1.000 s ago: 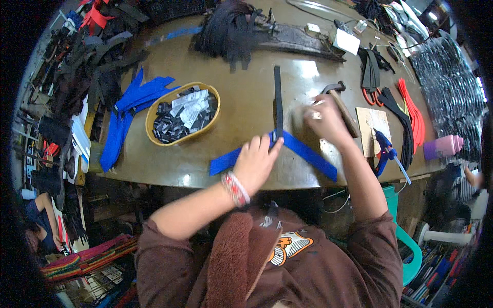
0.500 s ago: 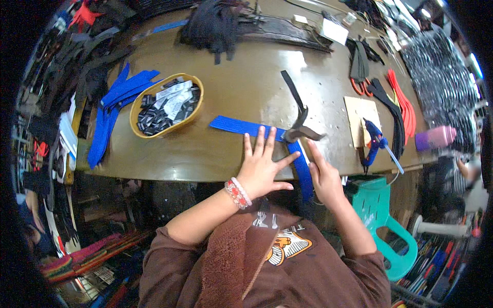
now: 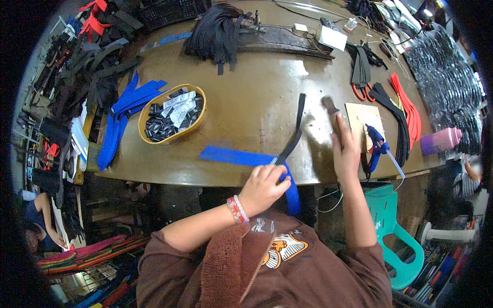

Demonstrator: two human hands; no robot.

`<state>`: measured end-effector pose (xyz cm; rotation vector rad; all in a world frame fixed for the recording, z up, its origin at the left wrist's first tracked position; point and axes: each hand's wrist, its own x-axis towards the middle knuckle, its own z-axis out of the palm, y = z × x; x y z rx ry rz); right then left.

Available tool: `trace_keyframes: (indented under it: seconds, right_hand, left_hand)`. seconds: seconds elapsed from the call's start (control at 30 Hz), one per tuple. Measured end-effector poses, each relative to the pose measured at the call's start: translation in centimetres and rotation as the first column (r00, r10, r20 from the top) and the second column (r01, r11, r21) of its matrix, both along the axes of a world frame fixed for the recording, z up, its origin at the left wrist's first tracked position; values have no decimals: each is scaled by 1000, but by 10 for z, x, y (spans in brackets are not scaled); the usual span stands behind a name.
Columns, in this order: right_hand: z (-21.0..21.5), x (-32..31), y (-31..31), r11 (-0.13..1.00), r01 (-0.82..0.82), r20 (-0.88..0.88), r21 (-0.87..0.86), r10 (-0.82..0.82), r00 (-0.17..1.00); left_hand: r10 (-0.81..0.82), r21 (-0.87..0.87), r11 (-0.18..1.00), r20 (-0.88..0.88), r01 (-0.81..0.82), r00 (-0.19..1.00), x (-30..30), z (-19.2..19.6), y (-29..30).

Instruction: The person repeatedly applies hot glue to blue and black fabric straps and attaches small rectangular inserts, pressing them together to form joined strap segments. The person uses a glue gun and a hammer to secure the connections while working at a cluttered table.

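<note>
Setting hammer (image 3: 333, 115) down, strap (image 3: 294, 134) lifted

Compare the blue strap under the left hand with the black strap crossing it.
The wide blue fabric strap lies flat, left to right along the table's near edge, with one end hanging over it; the narrow black fabric strap runs away from the person, up the tabletop. The blue one is plainly broader. The left hand presses where they cross, black over blue. Both are flat woven strips on the brown table.

Matt woven blue strap (image 3: 241, 157) and black strap (image 3: 294, 134) lie on glossy, worn table (image 3: 246, 110).
</note>
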<state>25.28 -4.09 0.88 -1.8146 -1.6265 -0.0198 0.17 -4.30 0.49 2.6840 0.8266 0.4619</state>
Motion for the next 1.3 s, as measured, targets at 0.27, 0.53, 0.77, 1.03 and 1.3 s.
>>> trace_keyframes:
  seconds: [0.27, 0.53, 0.77, 1.03, 1.3]
  right_hand:
    - [-35, 27, 25, 962, 267, 455, 59, -264, 850]
    - [-1, -21, 61, 984, -36, 233, 176, -6, 973]
    - [66, -100, 123, 776, -219, 166, -592, 383, 909]
    - [2, -81, -10, 762, -607, 158, -224, 643, 749]
    - [13, -67, 85, 882, -251, 21, -398, 282, 959]
  left_hand:
    - [749, -800, 479, 587, 362, 306, -20, 28, 93]
    - [433, -592, 792, 373, -150, 820, -50, 13, 62]
    - [425, -246, 905, 507, -346, 750, -7, -8, 109]
    - [417, -193, 908, 312, -373, 854, -67, 14, 76]
    - [310, -42, 948, 342, -315, 887, -5, -25, 90]
